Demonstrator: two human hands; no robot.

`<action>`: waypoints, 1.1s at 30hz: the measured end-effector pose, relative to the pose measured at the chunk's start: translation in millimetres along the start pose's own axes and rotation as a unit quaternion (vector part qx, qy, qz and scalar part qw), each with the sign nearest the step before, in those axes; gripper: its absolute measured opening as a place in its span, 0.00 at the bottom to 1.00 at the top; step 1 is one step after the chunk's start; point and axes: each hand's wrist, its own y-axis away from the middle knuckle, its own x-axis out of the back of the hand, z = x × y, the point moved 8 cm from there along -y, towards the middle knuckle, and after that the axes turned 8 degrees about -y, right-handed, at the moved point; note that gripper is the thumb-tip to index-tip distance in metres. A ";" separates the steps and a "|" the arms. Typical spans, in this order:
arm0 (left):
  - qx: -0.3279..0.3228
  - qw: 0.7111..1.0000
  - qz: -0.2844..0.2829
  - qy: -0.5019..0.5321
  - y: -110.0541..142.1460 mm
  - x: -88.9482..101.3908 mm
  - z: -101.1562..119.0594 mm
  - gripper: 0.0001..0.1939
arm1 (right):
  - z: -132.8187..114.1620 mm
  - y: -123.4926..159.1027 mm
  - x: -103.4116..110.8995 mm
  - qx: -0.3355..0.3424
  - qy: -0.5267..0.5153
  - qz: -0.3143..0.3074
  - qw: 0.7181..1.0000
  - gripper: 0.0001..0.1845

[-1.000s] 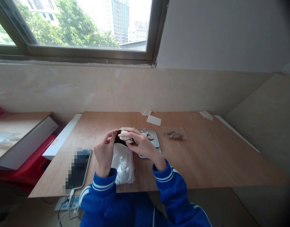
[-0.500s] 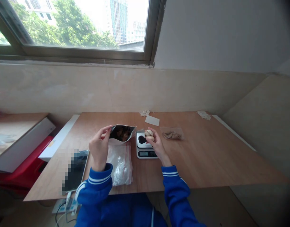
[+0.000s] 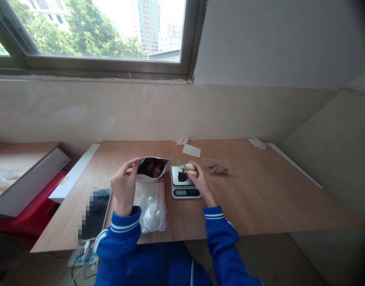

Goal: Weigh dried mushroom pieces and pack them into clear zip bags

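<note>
Nearest are two blue sleeves with white stripes (image 3: 124, 226). The left hand (image 3: 124, 186) pinches the rim of a foil pouch (image 3: 152, 167), whose long axis lies crosswise to the view, its dark-lined mouth open upward around dark brown dried pieces. Below the pouch, a clear zip bag (image 3: 151, 206) lies flat on the wooden table (image 3: 260, 190), lengthwise toward the person, beside a phone (image 3: 95, 214) blurred out by pixels. The right hand (image 3: 200, 180) clasps pale mushroom pieces (image 3: 188, 169) in its fingers, directly over a digital kitchen scale (image 3: 184, 191); a dark piece (image 3: 182, 177) lies on the platform. The scale's display is too small to read. Farther off are a clear packet of dried pieces (image 3: 216, 169), a white card (image 3: 191, 150) and pale scraps (image 3: 181, 141).
</note>
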 end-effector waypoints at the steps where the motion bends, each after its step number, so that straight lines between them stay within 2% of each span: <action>1: 0.001 1.000 -0.001 -0.001 0.2 0.0 0.0 0.16 | 1.0 0.5 5.7 -0.007 -0.004 0.008 1.000 0.30; 5: 0.004 1.000 -0.002 0.000 0.6 -0.1 -0.4 0.15 | 10.9 3.5 28.3 -0.070 -0.023 0.025 0.997 0.29; 8: 0.006 1.000 -0.002 0.000 0.7 -0.3 -0.5 0.14 | 16.3 5.9 37.0 -0.114 -0.012 0.025 0.993 0.30; 14: 0.017 1.000 -0.006 0.002 0.6 -0.9 -1.7 0.15 | 15.7 5.4 27.1 -0.142 0.002 -0.014 0.990 0.34; 17: 0.021 1.000 -0.008 0.003 0.4 -1.5 -2.6 0.14 | 16.4 8.9 29.7 -0.161 0.006 -0.018 0.987 0.34; 20: 0.018 1.000 -0.006 0.003 0.2 -1.4 -2.5 0.14 | 12.8 15.0 44.2 -0.141 -0.029 0.015 0.989 0.32; 23: 0.012 1.000 -0.002 0.004 0.2 -0.7 -1.7 0.13 | 11.9 22.8 66.6 -0.110 -0.077 0.080 0.988 0.30; 28: 0.007 1.000 -0.007 0.004 0.5 -0.7 -1.1 0.14 | 30.7 34.3 96.5 -0.095 -0.108 0.158 0.977 0.26; 31: 0.009 1.000 -0.005 0.004 0.5 -0.5 -1.4 0.14 | 46.9 36.5 105.0 -0.100 -0.065 0.170 0.978 0.27; 33: 0.011 1.000 -0.005 0.005 0.5 -0.6 -1.5 0.14 | 49.9 33.6 109.1 -0.075 0.018 0.173 0.982 0.25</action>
